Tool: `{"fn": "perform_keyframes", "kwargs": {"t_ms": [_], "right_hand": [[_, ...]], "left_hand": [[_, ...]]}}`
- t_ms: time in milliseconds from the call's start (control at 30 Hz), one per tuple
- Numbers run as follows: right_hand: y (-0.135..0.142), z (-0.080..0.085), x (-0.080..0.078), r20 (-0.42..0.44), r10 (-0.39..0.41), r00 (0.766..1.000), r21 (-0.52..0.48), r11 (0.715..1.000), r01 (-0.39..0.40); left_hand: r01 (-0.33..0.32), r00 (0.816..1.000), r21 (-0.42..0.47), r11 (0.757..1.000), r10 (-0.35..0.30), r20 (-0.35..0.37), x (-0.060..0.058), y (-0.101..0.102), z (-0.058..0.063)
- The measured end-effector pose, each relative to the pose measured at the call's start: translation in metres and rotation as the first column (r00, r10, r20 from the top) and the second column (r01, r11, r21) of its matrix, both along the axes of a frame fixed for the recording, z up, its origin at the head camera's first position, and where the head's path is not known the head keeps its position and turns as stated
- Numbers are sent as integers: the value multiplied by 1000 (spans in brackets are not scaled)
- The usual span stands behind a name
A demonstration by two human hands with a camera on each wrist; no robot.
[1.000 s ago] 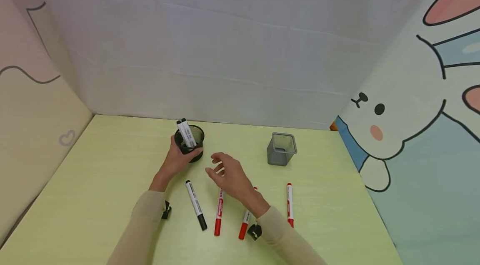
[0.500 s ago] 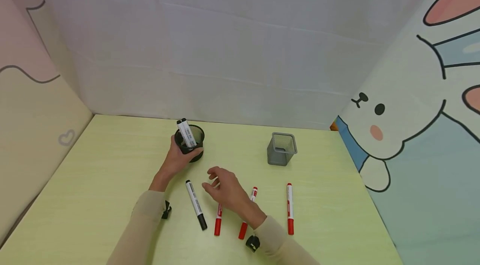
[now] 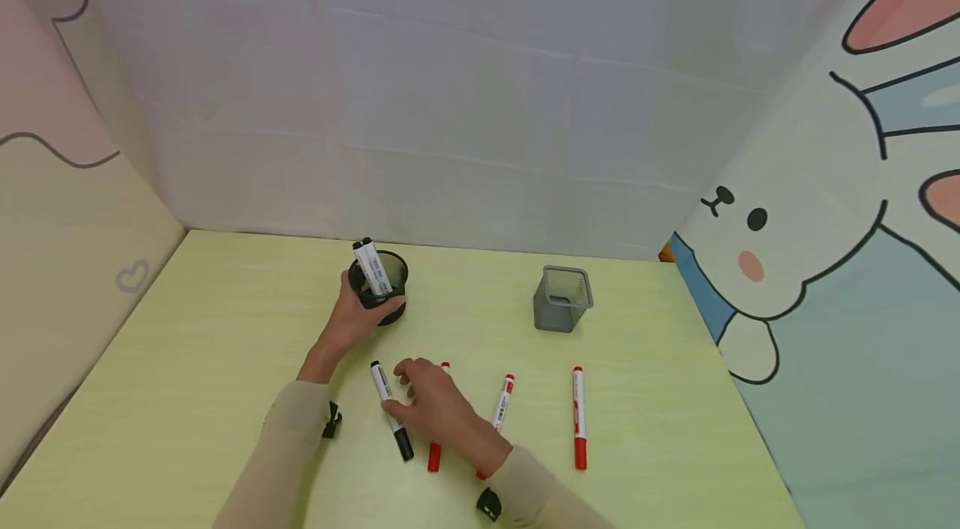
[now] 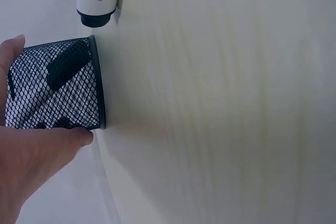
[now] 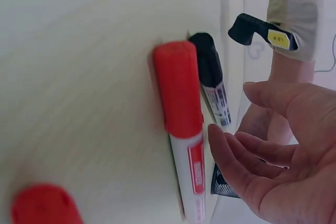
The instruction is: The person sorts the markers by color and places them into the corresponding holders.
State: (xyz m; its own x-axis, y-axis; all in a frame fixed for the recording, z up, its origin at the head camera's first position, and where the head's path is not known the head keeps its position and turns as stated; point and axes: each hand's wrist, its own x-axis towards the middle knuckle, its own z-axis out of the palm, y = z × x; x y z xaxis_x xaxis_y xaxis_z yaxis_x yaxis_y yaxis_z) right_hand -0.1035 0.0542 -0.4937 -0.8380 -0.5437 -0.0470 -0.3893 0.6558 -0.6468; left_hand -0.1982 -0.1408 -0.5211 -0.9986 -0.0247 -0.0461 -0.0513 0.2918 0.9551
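Note:
My left hand [image 3: 348, 325] grips a round black mesh pen holder [image 4: 52, 90], its thumb near the base in the left wrist view. Two black-capped white markers [image 3: 372, 266] lean inside the holder. A black-capped marker [image 3: 403, 443] lies on the table in front of it. My right hand [image 3: 438, 408] hovers by this marker, fingers loosely bent and thumb apart, with nothing between them. From the head its thumb overlaps the marker's barrel; the right wrist view shows a gap. Partly hidden under the right hand lies a red-capped marker [image 5: 181, 93].
Farther right on the pale yellow table [image 3: 667, 396] lie two more red-capped markers, one partly behind the right wrist [image 3: 504, 402] and one uncovered [image 3: 579, 416]. A square grey mesh holder [image 3: 561, 311] stands at the back right. A white cloth wall [image 3: 480, 112] borders the back.
My right hand has come down and to the left, from beside the pen holder to the black marker on the table. My left hand and the pen holder have stayed in place.

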Motion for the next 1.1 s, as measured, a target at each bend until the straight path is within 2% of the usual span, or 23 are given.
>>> {"fn": "perform_keyframes", "kwargs": {"t_ms": [233, 333, 500, 733, 967, 1100], "right_hand": [[-13, -6, 7, -44, 13, 999, 113, 994, -8], [-16, -7, 8, -68, 6, 998, 126, 992, 2], [-15, -10, 6, -67, -2, 998, 79, 997, 8], [-10, -10, 1, 14, -26, 1000, 20, 999, 25], [-4, -10, -5, 13, -25, 1000, -39, 999, 26], [-1, -8, -8, 46, -50, 998, -85, 995, 54]], "left_hand": [[10, 999, -15, 1000, -10, -42, -2, -2, -1], [14, 999, -11, 1000, -15, -49, -3, -2, -2], [17, 999, -20, 1000, -18, -42, -4, -2, -3], [33, 998, -21, 999, -34, -43, -6, -3, -5], [35, 998, -6, 999, -35, -59, -6, -4, -5], [30, 998, -11, 1000, -30, -48, -6, -3, -4]]}}
